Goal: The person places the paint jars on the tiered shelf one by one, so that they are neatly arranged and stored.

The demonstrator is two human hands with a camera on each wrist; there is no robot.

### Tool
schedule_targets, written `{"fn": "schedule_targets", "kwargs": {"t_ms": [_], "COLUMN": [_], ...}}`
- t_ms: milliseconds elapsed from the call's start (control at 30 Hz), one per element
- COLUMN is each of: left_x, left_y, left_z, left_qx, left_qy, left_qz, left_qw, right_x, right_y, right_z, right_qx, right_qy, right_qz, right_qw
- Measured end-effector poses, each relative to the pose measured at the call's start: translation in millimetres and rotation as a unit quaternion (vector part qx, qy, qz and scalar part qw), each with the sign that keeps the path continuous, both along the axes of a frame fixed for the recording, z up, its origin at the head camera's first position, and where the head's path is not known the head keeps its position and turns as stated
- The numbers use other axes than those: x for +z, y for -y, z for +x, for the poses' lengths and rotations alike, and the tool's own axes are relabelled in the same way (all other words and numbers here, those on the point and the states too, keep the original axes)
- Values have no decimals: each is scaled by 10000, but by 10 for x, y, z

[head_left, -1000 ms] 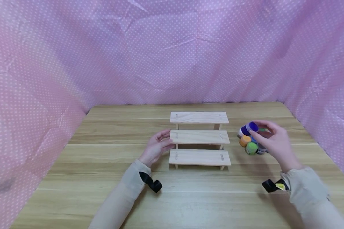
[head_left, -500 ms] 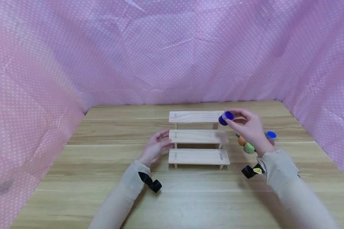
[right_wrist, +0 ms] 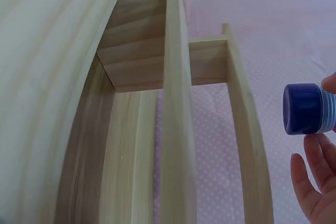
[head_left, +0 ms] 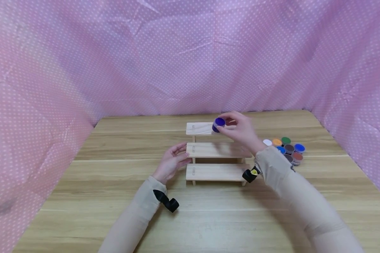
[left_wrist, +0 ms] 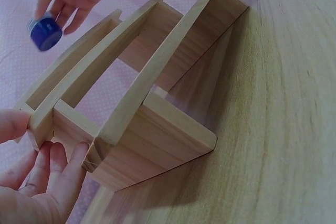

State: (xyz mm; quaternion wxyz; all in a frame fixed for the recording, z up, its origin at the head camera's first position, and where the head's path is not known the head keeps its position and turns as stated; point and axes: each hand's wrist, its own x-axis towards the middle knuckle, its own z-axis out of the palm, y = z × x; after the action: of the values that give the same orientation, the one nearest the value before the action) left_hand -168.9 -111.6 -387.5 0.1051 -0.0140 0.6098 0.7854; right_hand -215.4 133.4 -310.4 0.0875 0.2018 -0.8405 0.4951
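Observation:
A three-tier wooden display stand (head_left: 218,150) stands on the table, its plank shelves rising toward the back. At the left end of the middle shelf, my left hand (head_left: 172,162) grips the board; the thumb and fingers are on either side of its end in the left wrist view. My right hand (head_left: 240,130) pinches a small dark-blue paint pot (head_left: 219,124) by its lid, between thumb and fingers. In the head view the pot overlaps the top shelf (head_left: 198,128). A gap shows between pot (right_wrist: 303,108) and stand in the right wrist view.
Several small paint pots (head_left: 297,157) with coloured lids, among them white, orange, green, brown and blue, cluster on the wooden table (head_left: 215,218) right of the stand. Behind the table hangs a pink dotted cloth (head_left: 164,63). My right forearm partly covers the cluster.
My right hand has carried the dark-blue paint pot left from the cluster to the top shelf area. More of the other pots now shows. My left hand has stayed at the stand.

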Motion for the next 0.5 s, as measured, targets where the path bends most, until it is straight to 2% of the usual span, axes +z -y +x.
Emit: {"fn": "schedule_targets", "kwargs": {"t_ms": [100, 333, 500], "left_x": [2, 14, 4], "left_y": [-6, -10, -9], "left_z": [4, 10, -3], "left_qx": [3, 44, 15], "left_qy": [10, 72, 33], "left_qz": [0, 28, 10], "left_qw": [10000, 10000, 10000], "right_x": [4, 0, -29], "right_y": [96, 284, 392], "right_z": [-47, -166, -225], "right_qx": [-19, 245, 348], "right_qy": [81, -179, -84], "right_qz": [-1, -96, -304], "right_qw": [10000, 9995, 9989]}}
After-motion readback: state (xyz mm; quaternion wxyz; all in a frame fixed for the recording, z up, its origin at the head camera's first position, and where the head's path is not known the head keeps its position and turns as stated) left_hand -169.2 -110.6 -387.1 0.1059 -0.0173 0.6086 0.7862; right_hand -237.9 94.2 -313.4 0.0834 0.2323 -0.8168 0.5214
